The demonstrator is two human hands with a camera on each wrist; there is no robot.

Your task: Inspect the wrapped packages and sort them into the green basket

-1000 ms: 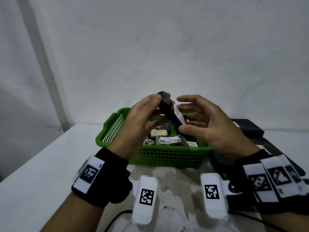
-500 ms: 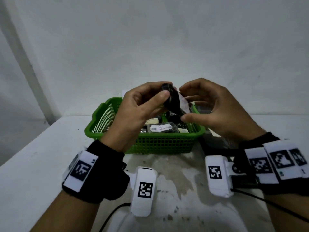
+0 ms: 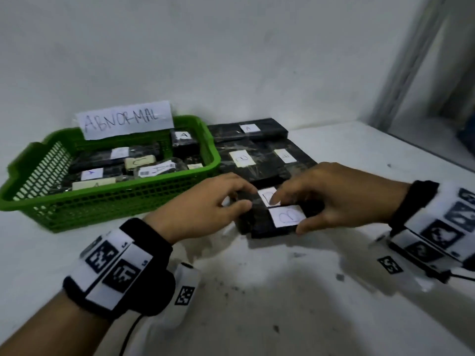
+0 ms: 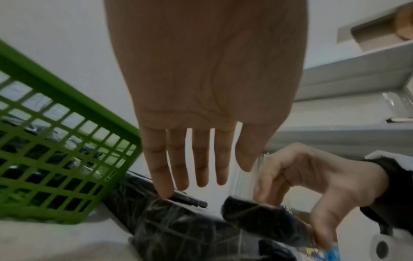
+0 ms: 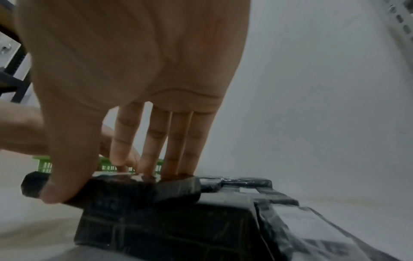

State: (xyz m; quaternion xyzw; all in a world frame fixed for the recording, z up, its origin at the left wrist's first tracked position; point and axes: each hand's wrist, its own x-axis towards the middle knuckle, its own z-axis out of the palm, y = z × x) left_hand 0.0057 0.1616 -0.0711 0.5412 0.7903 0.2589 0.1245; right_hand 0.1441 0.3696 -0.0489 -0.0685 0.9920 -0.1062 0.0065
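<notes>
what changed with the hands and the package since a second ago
Both hands came down from above the green basket to the stack of wrapped packages on the table right of it. The right hand now grips a B-labelled package there; the left hand touches the stack with straight fingers. The basket remains full.

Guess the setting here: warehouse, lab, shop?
Likely a makeshift sorting or inspection bench: a green basket with an "ABNORMAL" sign, black wrapped packages bearing handwritten letter labels, and a bare white table against a plain wall.
</notes>
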